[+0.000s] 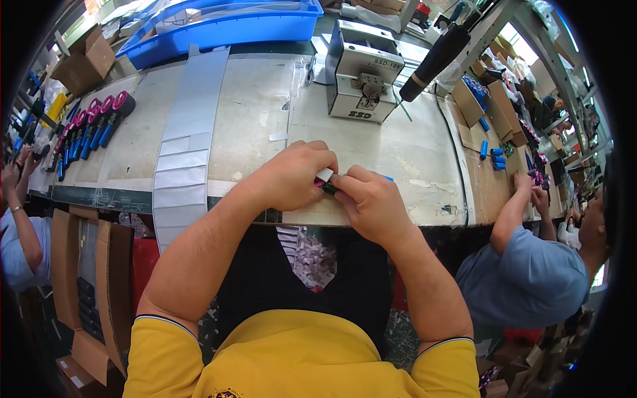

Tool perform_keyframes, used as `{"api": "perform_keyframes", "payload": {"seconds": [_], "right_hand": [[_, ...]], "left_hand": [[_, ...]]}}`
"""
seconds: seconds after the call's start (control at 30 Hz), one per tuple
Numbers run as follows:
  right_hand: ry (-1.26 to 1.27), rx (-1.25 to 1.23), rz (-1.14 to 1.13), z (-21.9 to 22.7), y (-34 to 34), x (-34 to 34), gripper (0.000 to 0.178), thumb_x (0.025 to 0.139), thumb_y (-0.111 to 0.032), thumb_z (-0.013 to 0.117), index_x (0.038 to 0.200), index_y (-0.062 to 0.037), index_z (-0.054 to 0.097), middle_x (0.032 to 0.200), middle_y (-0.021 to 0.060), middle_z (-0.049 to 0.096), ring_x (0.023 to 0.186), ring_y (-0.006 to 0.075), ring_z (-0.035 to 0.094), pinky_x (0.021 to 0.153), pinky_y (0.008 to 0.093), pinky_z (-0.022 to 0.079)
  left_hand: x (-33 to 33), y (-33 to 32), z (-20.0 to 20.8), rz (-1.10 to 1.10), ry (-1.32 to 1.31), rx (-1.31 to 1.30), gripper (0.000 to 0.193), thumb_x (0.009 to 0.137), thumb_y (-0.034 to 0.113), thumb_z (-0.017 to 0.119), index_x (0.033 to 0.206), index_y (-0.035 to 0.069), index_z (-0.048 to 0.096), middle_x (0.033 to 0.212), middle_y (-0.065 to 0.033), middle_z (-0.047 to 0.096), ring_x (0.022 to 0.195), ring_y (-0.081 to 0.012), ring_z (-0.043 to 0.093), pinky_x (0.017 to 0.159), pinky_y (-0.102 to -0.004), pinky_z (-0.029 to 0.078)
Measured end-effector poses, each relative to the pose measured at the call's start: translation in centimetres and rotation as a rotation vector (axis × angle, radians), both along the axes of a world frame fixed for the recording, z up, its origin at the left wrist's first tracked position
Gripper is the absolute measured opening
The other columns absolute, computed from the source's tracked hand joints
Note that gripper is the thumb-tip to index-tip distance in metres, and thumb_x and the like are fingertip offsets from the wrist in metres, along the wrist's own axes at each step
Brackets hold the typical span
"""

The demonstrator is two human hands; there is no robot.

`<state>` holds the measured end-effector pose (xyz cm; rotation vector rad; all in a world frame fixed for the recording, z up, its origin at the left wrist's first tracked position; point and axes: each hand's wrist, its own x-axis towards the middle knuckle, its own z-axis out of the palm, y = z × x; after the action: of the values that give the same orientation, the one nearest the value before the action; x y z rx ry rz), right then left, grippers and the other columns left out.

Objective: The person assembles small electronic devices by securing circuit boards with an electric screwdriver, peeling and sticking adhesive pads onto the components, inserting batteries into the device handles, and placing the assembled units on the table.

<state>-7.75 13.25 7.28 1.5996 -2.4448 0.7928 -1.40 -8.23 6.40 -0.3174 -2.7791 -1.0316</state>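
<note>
At the near edge of the workbench (259, 142), both my hands meet over a small dark tool with a pink edge (327, 187). My left hand (300, 174) closes round its left end, fingers bent. My right hand (375, 204) pinches it from the right with thumb and forefinger. A small white piece (324, 175), like a sticker, shows between the fingertips. A bit of blue (388, 178) sticks out behind my right hand, perhaps the tool's handle. My fingers cover most of the tool. Left of my left arm, a silver-grey strip of label-like panels (182, 159) hangs over the edge.
A white boxy machine (361, 76) stands at the back, beside a hanging black power screwdriver (438, 60). A blue tray (225, 30) lies behind. Several blue-handled tools with pink rings (99, 119) lie at left. Co-workers in blue sit at right (531, 272) and left (26, 245).
</note>
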Motion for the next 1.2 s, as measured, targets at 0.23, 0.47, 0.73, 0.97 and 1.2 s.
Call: {"api": "perform_keyframes", "payload": {"seconds": [0.23,0.47,0.73,0.97,1.2], "right_hand": [[0.061,0.014,-0.025,-0.2,-0.1,0.2,0.017,0.089,-0.009,0.075,0.105,-0.0102,0.074,0.093,0.0041,0.065,0.077,0.0278,0.065,0.069,0.0376,0.053],[0.044,-0.059,0.015,-0.6,0.3,-0.4,0.020,0.089,-0.010,0.076,0.109,-0.0097,0.077,0.095,0.0035,0.067,0.076,0.0256,0.065,0.069,0.0361,0.052],[0.200,-0.401,-0.081,-5.1,0.9,1.3,0.023,0.089,-0.008,0.079,0.112,-0.0076,0.081,0.110,0.0056,0.073,0.078,0.0231,0.064,0.071,0.0346,0.052],[0.180,-0.394,-0.105,-4.6,0.8,1.7,0.022,0.089,-0.004,0.077,0.110,-0.0044,0.082,0.120,0.0081,0.072,0.084,0.0231,0.063,0.075,0.0335,0.051],[0.144,-0.382,-0.088,-4.7,0.8,1.3,0.020,0.089,-0.003,0.077,0.109,-0.0026,0.081,0.120,0.0078,0.071,0.086,0.0234,0.063,0.079,0.0337,0.050]], "left_hand": [[0.0,0.0,-0.1,-0.006,0.063,-0.020,0.030,0.075,0.001,0.079,0.104,0.007,0.075,0.104,-0.0062,0.070,0.093,-0.0278,0.063,0.084,-0.0371,0.053],[0.0,0.5,0.7,0.012,-0.045,0.123,0.023,0.076,0.004,0.082,0.098,0.006,0.077,0.098,-0.0043,0.070,0.080,-0.0216,0.060,0.073,-0.0327,0.050],[-0.3,0.6,0.0,0.017,-0.034,0.131,0.019,0.079,0.013,0.083,0.096,0.005,0.078,0.097,-0.0081,0.072,0.086,-0.0280,0.066,0.079,-0.0381,0.054],[-0.4,0.4,0.3,0.007,-0.050,0.130,0.020,0.078,0.010,0.084,0.095,0.005,0.077,0.096,-0.0067,0.071,0.084,-0.0246,0.063,0.077,-0.0353,0.052],[-0.7,0.7,1.0,0.038,-0.122,0.105,0.018,0.080,0.014,0.083,0.095,0.004,0.077,0.098,-0.0085,0.072,0.091,-0.0288,0.067,0.084,-0.0383,0.054]]}}
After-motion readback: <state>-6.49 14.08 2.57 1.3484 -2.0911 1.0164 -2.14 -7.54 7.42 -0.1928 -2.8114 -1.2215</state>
